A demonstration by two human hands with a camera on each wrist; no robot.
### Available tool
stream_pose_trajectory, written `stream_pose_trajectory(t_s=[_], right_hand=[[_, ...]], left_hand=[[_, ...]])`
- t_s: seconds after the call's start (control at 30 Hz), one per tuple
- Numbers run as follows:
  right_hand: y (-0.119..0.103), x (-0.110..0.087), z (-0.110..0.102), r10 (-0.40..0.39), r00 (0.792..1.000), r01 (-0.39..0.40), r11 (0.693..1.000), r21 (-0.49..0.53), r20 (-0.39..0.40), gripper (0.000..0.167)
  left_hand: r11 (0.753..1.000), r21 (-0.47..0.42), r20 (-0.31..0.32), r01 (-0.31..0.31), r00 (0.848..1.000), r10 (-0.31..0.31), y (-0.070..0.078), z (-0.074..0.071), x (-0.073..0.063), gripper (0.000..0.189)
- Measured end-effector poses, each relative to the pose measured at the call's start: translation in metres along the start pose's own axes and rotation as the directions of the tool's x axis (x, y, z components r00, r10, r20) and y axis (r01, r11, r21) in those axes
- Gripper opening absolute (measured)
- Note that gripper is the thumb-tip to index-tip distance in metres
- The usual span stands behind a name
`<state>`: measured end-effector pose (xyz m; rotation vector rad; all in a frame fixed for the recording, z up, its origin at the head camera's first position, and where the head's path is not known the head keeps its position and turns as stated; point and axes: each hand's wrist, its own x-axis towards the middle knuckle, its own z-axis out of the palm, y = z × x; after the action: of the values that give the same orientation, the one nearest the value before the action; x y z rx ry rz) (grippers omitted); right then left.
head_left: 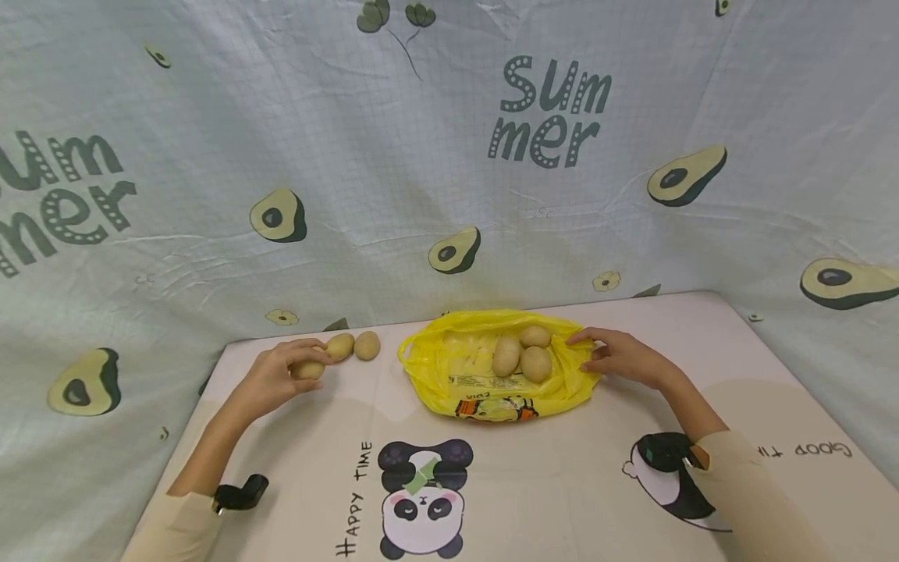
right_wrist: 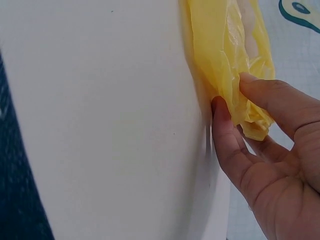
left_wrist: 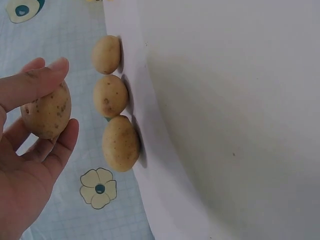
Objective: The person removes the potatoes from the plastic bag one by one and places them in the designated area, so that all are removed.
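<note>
My left hand point(head_left: 270, 380) grips a potato point(left_wrist: 48, 114) between thumb and fingers, at the left of the table. In the left wrist view three more potatoes point(left_wrist: 110, 96) stand in a row beside that hand; the head view shows two of them clearly, just right of the fingers. A yellow plastic bag point(head_left: 430, 375) lies mouth open in the middle, with three potatoes point(head_left: 506, 357) showing inside it. At the bag's right end my right hand point(head_left: 628, 357) pinches the crumpled plastic edge between thumb and fingers.
The table point(head_left: 562, 484) has a pale cover printed with pandas and lettering. Behind it hangs a light cloth point(head_left: 379, 156) with avocado and "summer" prints, meeting the table's far edge close behind the potatoes and bag. A dark camera strap point(head_left: 242, 493) circles the left wrist.
</note>
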<state>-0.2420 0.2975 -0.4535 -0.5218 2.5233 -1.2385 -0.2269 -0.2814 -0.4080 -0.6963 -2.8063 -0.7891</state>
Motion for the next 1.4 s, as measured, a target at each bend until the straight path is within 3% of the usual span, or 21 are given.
stream_pose_trajectory(t_s=[0.47,1.0,1.4], right_hand=[[-0.001,0.000,0.002,0.011,1.000,-0.010,1.000,0.011,-0.008,0.043],[0.001,0.001,0.002,0.038,0.999,-0.038,0.999,-0.002,-0.015,0.043],[0.000,0.001,0.002,0.035,0.999,-0.035,0.999,0.004,-0.013,0.042]], left_hand=[[0.999,0.002,-0.051,-0.044,0.998,0.045,-0.011,0.005,-0.007,0.039],[0.994,-0.028,-0.033,0.102,0.994,-0.103,-0.022,0.002,-0.013,0.042],[0.991,-0.019,-0.015,0.133,0.991,-0.133,-0.031,0.001,-0.016,0.043]])
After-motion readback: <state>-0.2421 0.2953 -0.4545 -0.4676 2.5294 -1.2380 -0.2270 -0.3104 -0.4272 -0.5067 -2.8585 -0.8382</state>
